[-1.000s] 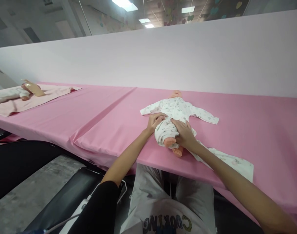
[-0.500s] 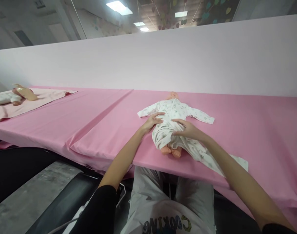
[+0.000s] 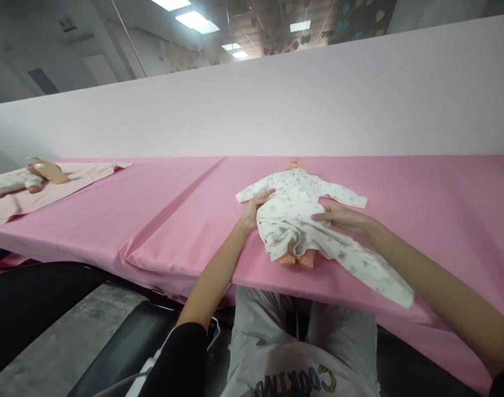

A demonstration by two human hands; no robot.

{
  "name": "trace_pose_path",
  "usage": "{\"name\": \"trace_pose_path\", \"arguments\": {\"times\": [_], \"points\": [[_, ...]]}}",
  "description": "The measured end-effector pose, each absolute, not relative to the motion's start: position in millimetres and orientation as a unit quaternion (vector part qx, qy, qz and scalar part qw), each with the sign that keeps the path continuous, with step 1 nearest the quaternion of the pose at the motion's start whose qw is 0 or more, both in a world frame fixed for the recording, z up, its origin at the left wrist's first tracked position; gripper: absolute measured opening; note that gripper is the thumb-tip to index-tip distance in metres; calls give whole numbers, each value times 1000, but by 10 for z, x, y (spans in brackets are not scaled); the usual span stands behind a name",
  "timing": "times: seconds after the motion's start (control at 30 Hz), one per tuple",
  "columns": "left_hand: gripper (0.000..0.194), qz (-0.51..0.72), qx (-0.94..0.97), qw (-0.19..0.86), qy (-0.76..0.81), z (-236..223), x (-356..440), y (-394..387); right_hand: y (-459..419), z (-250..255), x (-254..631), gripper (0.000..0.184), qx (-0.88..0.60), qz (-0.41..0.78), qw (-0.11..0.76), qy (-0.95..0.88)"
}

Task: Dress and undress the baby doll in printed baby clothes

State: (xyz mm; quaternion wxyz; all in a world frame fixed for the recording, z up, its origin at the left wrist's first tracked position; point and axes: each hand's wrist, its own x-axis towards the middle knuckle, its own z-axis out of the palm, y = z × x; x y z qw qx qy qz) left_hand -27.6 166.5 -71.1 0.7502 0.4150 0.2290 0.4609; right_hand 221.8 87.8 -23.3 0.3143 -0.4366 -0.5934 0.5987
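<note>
A baby doll (image 3: 294,163) lies on its back with its head toward the wall. White printed baby clothes (image 3: 295,190) cover its body, the sleeves spread to both sides. One leg of the clothes stretches flat to the lower right. Both bare feet (image 3: 304,259) stick out under the bunched lower cloth. My left hand (image 3: 257,208) rests along the doll's left-hand side in view, fingers stretched over the cloth. At the opposite side of the waist, my right hand (image 3: 345,216) has its thumb over the cloth edge, the other fingers partly hidden behind it.
A pink-covered table (image 3: 186,220) runs along a white wall (image 3: 252,116). At far left, another doll (image 3: 12,182) and a yellowish bottle-like object (image 3: 51,170) lie on a pale pink cloth (image 3: 86,179). A black chair (image 3: 41,309) stands at lower left.
My right hand has moved right, from over the middle of the clothes to their side. The bunched cloth is spread smoother, and its loose leg lies flatter. My left hand has slid slightly outward.
</note>
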Motion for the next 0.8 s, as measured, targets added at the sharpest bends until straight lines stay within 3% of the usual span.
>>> {"name": "trace_pose_path", "arguments": {"times": [0.1,0.17,0.37,0.5,0.6,0.8], "points": [[46,448,450,733,243,-673,-293,1664,870,-265,2152,26,-364,646,400,-539],[44,432,522,683,273,-653,-287,1647,878,-328,2068,31,-358,638,412,-543],[34,386,791,348,325,-496,-165,1460,946,-519,1833,37,-434,497,425,-620],[31,278,862,272,327,-329,-2,1331,977,-558,1823,37,-428,480,425,-637],[28,244,854,341,307,-261,90,1320,952,-540,1897,37,-400,510,434,-626],[30,346,613,663,256,-396,32,1457,913,-498,2086,28,-367,604,346,-617]]}}
